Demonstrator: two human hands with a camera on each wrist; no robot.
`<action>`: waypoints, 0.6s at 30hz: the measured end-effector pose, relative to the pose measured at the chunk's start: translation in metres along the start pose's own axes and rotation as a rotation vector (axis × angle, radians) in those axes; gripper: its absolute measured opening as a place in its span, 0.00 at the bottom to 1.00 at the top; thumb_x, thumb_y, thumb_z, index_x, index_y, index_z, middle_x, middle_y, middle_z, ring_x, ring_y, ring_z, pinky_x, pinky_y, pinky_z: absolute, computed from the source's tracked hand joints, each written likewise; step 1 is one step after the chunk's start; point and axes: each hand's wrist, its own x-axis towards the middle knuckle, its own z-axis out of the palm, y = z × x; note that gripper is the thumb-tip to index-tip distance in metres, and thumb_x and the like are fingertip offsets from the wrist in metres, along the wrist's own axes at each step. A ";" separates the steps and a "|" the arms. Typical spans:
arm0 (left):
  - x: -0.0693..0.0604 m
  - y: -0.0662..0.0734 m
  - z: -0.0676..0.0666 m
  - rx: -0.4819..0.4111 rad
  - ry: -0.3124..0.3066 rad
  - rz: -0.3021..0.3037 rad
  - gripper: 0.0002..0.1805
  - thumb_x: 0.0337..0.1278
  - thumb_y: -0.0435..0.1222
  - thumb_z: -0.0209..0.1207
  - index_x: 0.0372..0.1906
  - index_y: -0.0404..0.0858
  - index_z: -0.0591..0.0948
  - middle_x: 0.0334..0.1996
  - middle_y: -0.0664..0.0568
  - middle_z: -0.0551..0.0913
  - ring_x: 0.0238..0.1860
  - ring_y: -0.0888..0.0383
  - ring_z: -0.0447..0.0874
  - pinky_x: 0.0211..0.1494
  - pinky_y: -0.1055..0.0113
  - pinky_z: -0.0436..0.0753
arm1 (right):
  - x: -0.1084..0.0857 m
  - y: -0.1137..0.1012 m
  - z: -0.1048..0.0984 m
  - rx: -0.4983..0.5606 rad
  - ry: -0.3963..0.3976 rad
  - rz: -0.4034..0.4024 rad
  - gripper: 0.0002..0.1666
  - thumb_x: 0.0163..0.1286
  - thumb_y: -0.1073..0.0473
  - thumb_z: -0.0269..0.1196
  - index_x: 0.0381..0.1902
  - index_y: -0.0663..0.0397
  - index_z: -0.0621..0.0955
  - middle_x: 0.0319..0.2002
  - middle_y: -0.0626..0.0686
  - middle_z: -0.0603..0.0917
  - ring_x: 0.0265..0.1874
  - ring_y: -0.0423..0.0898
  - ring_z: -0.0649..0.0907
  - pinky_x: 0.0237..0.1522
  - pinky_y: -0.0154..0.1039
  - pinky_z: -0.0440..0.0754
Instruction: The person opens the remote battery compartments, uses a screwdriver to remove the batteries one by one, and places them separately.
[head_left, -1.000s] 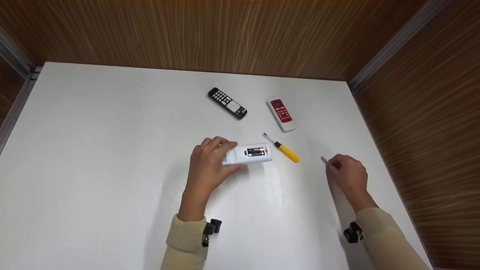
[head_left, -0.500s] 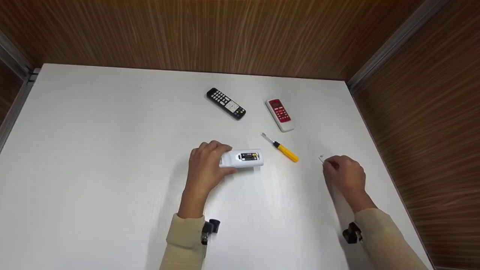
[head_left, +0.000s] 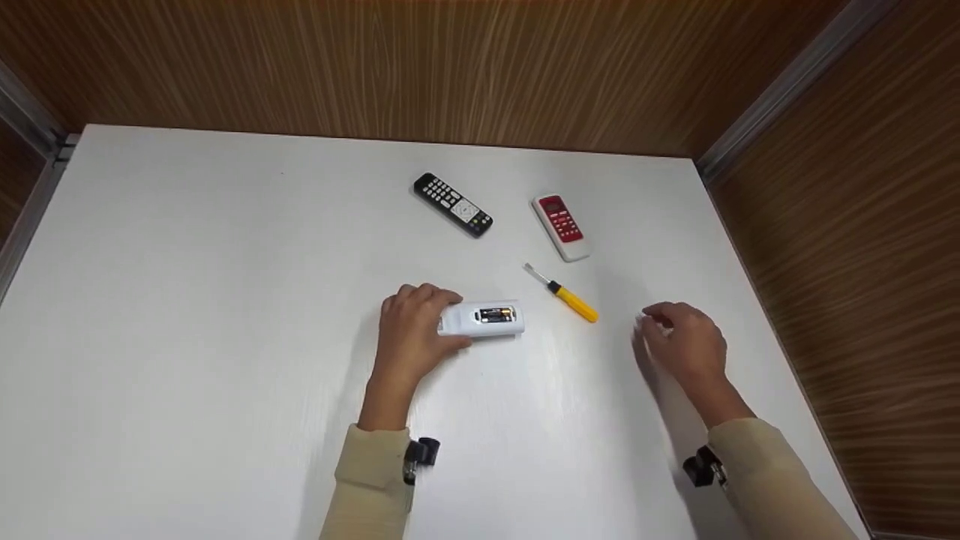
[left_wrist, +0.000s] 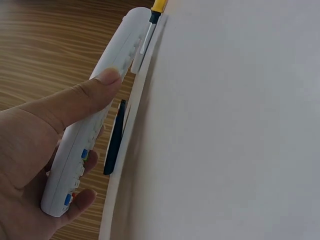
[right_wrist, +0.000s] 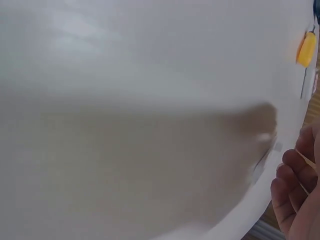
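My left hand grips a white remote control, its back turned up. The uncovered battery bay shows batteries side by side. In the left wrist view, the thumb lies along the remote's side and the other fingers pass beneath it. My right hand is low at the table's right side, its fingers bent and parted. Just off its fingertips is a small flat white piece, like a battery cover. The right wrist view shows that piece on the table, apart from the fingers.
A yellow-handled screwdriver lies between the hands. Behind it are a white remote with a red face and a black remote. Wood-grain panels border the white table at the back and right.
The left hand has lowered the white remote and drawn it slightly left. The right hand pinched the small white piece earlier; now its fingers have parted from it at the table.
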 end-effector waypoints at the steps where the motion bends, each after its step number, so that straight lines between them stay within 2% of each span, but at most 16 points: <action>1: 0.000 -0.001 0.000 -0.001 -0.006 -0.006 0.33 0.30 0.48 0.81 0.50 0.46 0.86 0.47 0.52 0.86 0.50 0.50 0.78 0.56 0.52 0.72 | 0.000 -0.003 0.001 0.002 -0.004 -0.012 0.15 0.70 0.53 0.62 0.49 0.53 0.86 0.45 0.57 0.87 0.45 0.56 0.84 0.43 0.56 0.81; 6: -0.002 -0.005 0.003 -0.026 -0.061 -0.042 0.34 0.29 0.47 0.82 0.51 0.47 0.85 0.48 0.52 0.86 0.50 0.50 0.75 0.56 0.52 0.70 | 0.003 -0.021 0.002 0.022 -0.007 -0.083 0.17 0.69 0.53 0.64 0.52 0.53 0.86 0.49 0.58 0.85 0.50 0.58 0.83 0.47 0.58 0.81; 12: -0.001 -0.009 0.005 -0.035 -0.113 -0.075 0.34 0.31 0.47 0.82 0.52 0.48 0.85 0.49 0.53 0.85 0.51 0.49 0.74 0.57 0.51 0.68 | 0.007 -0.038 0.001 0.058 0.020 -0.155 0.17 0.67 0.54 0.66 0.51 0.52 0.86 0.50 0.57 0.85 0.50 0.57 0.83 0.46 0.58 0.81; 15: -0.001 -0.010 0.006 -0.030 -0.124 -0.083 0.34 0.31 0.48 0.81 0.52 0.49 0.84 0.50 0.53 0.84 0.52 0.50 0.74 0.58 0.50 0.66 | 0.007 -0.045 0.002 0.061 0.026 -0.173 0.17 0.66 0.54 0.67 0.51 0.51 0.86 0.50 0.56 0.85 0.50 0.57 0.83 0.45 0.58 0.81; 18: -0.001 -0.010 0.007 -0.022 -0.134 -0.094 0.34 0.32 0.48 0.81 0.53 0.50 0.83 0.51 0.54 0.84 0.53 0.50 0.73 0.59 0.50 0.64 | 0.007 -0.050 0.005 0.057 -0.009 -0.163 0.18 0.67 0.54 0.66 0.53 0.50 0.86 0.52 0.57 0.85 0.52 0.57 0.82 0.46 0.58 0.81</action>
